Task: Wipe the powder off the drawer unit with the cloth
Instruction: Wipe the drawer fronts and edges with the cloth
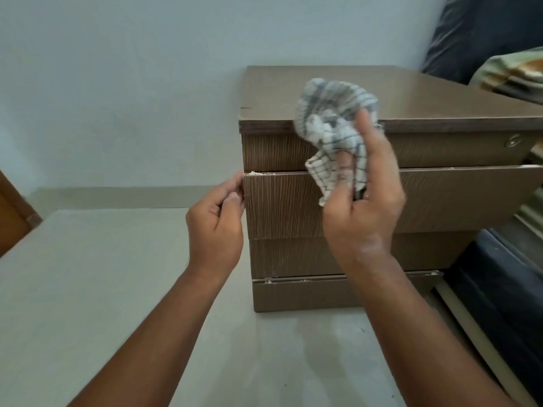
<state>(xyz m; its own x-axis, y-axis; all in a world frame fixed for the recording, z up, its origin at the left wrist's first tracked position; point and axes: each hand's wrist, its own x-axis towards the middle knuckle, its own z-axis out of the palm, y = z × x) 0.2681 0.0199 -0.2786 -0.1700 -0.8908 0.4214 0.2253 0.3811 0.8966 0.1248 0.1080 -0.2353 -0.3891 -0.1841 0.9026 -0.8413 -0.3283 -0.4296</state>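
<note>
A brown wood-grain drawer unit (pixel 279 201) stands on the pale floor against the wall. Its second drawer (pixel 282 207) is pulled out a little, and pale powder (pixel 258 173) lies along that drawer's top edge at the left. More powder (pixel 282 279) shows on the ledge above the bottom drawer. My left hand (pixel 216 227) pinches the left edge of the second drawer front. My right hand (pixel 364 207) holds a bunched white cloth with a grey check (pixel 332 124), raised in front of the top drawer and the unit's front edge.
A pale wall runs behind the unit. Dark bedding or a mattress (pixel 499 289) and folded fabric (pixel 511 69) crowd the right side. A brown door edge (pixel 11 212) shows at the far left. Pale floor (pixel 88 289) stretches in front and to the left.
</note>
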